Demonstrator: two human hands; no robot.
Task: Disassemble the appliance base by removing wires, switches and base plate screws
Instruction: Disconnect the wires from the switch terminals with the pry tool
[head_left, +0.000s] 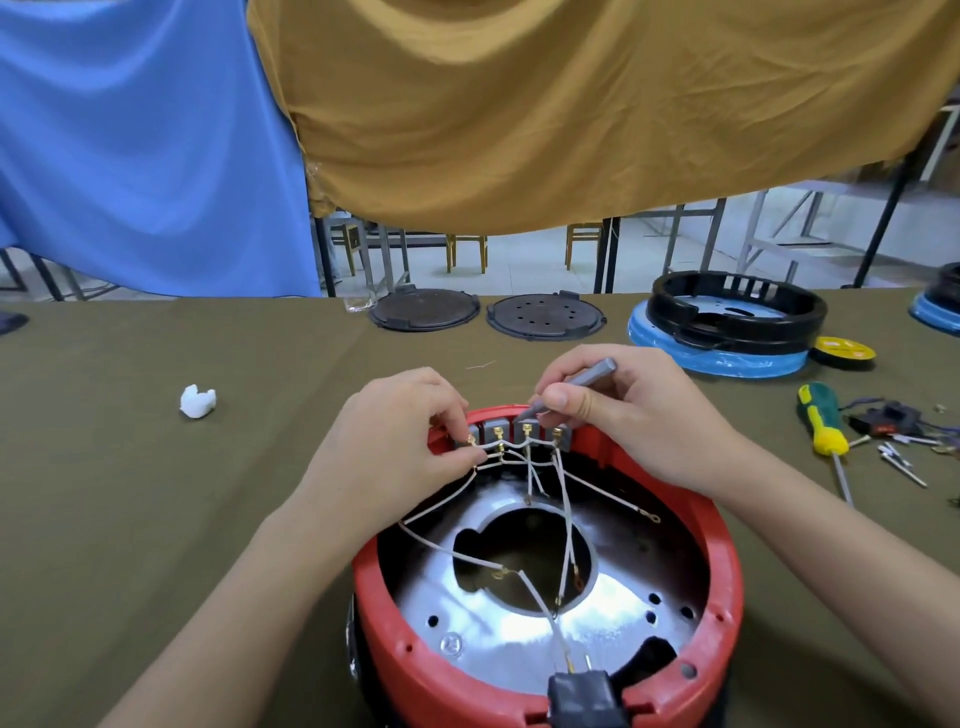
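— Where's the base (545, 597)?
— Front centre on the table (156, 467), red rim up, switches (514, 434) at its far edge.
— Hands?
— Left hand (410, 441) pinches a wire (485, 457) by the switches; right hand (623, 410) grips a grey tool (571, 387), tip on them. A screwdriver (823, 426) lies well right of the base.

Bright even light; glare on metal plate (597, 618); wide-angle edge distortion.

Single head view, close above red base (545, 670), facing forward-down.
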